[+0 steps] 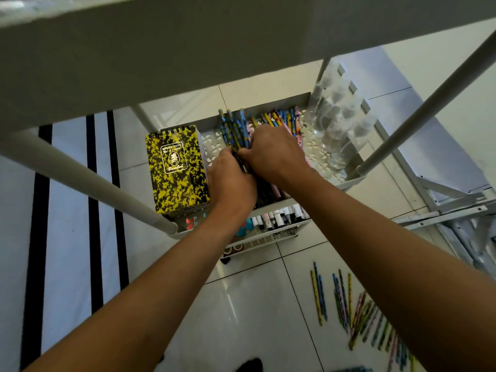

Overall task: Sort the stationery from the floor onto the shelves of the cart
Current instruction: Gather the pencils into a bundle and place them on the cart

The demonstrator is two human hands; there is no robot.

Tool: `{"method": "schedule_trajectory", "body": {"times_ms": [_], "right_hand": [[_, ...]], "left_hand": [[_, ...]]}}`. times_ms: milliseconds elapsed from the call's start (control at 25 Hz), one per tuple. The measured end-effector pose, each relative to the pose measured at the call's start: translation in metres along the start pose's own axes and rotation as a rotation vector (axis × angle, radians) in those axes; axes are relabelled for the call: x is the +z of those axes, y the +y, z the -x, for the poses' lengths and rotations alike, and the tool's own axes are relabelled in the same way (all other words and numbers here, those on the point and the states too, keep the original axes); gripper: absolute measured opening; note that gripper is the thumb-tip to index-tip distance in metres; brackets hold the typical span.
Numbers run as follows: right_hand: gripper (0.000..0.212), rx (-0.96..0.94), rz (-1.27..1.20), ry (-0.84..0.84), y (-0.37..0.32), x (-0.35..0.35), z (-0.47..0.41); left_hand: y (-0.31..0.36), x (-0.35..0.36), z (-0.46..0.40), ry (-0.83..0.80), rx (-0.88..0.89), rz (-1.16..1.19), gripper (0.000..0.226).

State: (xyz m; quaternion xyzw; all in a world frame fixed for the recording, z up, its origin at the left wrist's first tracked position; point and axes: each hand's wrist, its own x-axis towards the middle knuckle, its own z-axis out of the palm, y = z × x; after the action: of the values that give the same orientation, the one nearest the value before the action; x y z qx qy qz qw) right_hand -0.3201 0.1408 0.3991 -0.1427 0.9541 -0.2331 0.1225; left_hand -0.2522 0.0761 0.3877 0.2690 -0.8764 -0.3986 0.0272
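Both hands reach into a middle shelf [271, 204] of the white cart. My left hand [232, 181] and my right hand [271, 154] are closed together around a bundle of patterned pencils [236, 130] that lies on the perforated shelf. More pencils [281, 118] lie further right on the same shelf. A yellow-and-black spiral notebook [177, 167] sits at the shelf's left end. Several loose pencils [357, 310] lie on the tiled floor at lower right. The pencil ends under my hands are hidden.
The cart's top shelf [161, 49] crosses overhead, with white posts [88, 181] [426, 108] on both sides. A clear plastic object [335, 124] stands at the shelf's right end. Markers [281, 214] fill the shelf below. A striped mat [67, 210] lies left; a folded white frame [456, 208] lies right.
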Motion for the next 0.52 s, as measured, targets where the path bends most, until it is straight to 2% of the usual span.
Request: {"method": "schedule_trajectory", "body": {"times_ms": [160,240,280,400,520], "right_hand": [[0.037,-0.094,0.079,0.118,-0.005,-0.007,0.008],[0.042,-0.155,0.097,0.147,-0.011,-0.002,0.008],[0.042,-0.173,0.11,0.144,-0.013,0.002,0.007],[0.033,-0.155,0.094,0.147,-0.011,0.006,0.006],[0.03,-0.102,0.058,0.065,-0.005,0.008,0.007]], "left_hand": [[0.002,0.0,0.005,0.017,-0.021,0.063,0.042],[0.0,0.002,0.008,0.048,-0.001,0.116,0.04],[-0.001,0.003,0.01,0.05,0.006,0.125,0.04],[-0.003,0.003,0.011,0.032,-0.038,0.177,0.062],[-0.006,0.002,0.011,0.017,-0.02,0.193,0.054]]}}
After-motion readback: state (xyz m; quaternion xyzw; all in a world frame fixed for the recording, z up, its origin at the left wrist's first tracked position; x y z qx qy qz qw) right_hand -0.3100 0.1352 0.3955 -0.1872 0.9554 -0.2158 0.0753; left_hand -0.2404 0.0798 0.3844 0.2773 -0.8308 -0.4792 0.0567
